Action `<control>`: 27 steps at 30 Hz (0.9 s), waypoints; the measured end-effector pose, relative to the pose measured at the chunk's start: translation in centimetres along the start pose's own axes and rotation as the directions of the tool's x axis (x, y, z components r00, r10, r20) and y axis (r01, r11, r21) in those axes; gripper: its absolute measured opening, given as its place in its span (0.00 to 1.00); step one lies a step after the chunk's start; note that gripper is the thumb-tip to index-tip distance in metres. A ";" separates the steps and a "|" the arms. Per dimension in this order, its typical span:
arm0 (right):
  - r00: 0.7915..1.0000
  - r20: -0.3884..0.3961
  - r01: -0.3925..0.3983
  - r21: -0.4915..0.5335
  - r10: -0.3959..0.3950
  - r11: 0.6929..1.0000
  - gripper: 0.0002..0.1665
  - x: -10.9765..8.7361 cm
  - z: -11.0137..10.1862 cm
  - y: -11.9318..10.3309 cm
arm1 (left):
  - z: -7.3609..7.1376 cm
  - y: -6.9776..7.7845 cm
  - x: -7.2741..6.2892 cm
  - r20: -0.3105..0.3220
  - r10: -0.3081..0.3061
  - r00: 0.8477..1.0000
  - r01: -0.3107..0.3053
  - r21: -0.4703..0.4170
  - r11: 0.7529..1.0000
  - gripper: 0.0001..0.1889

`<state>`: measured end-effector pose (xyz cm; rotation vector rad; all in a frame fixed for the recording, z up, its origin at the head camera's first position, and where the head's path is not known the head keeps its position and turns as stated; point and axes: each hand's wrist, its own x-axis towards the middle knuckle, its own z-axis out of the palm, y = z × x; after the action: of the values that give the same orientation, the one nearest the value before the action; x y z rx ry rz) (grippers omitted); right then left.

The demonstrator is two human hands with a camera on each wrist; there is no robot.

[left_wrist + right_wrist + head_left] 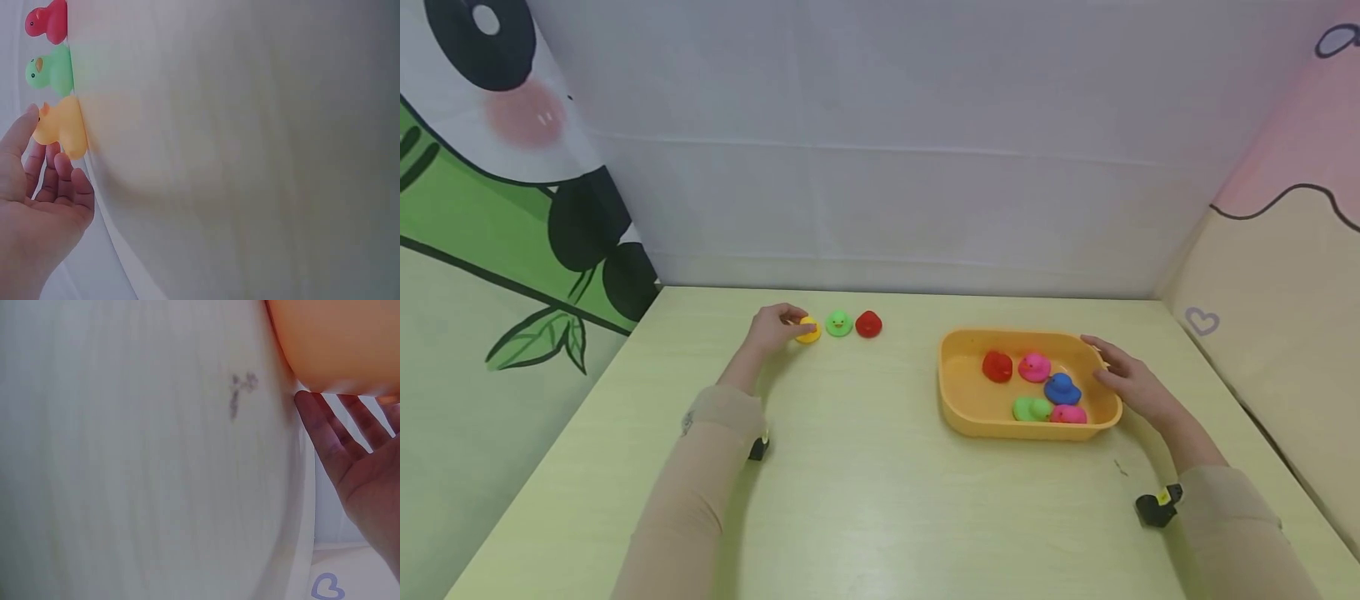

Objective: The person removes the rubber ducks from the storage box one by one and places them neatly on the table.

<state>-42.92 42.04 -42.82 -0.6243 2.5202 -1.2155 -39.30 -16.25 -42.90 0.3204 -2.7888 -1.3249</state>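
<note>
My left hand (775,327) reaches to the back of the table and pinches a yellow rubber duck (65,128) that stands there, thumb at its head and the other fingers behind and below it. Beside it stand a green rubber duck (839,323) and a red rubber duck (868,324), making a short row. On the right, my right hand (1131,382) rests with loosely spread fingers against the right end of a yellow-orange tray (973,427). Inside the tray lie several rubber ducks: a red one (997,367), a blue one (1062,389), a green one (1032,408) and pink ones (1034,367).
The pale wooden table (865,500) meets a white cloth backdrop (880,208) just behind the row. Printed side panels stand left and right, the right one with a small heart (1202,321). A dark mark (240,390) shows on the tabletop near the tray.
</note>
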 end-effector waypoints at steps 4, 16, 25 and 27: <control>1.000 0.004 0.011 0.003 -0.011 1.000 0.34 0.5 -0.2 0.1 | 0.1 0.0 0.1 -0.011 0.011 1.000 -0.011 0.010 1.000 0.21; 1.000 0.014 0.016 0.018 -0.016 1.000 0.34 0.8 -0.7 0.0 | -0.4 0.6 0.5 -0.004 0.021 1.000 -0.021 0.039 0.999 0.19; 1.000 0.001 0.009 0.019 -0.009 1.000 0.34 0.1 -0.1 0.0 | -0.6 0.2 0.7 -0.002 0.046 0.999 -0.046 0.105 0.993 0.17; 1.000 -0.002 0.012 0.019 -0.012 1.000 0.34 0.0 0.0 -0.1 | -0.6 0.0 0.7 -0.004 0.050 0.999 -0.049 0.113 0.992 0.17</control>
<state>-42.87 42.01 -42.78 -0.6348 2.5070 -1.2428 -39.95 -16.85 -42.51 0.2566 -2.8526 -1.1564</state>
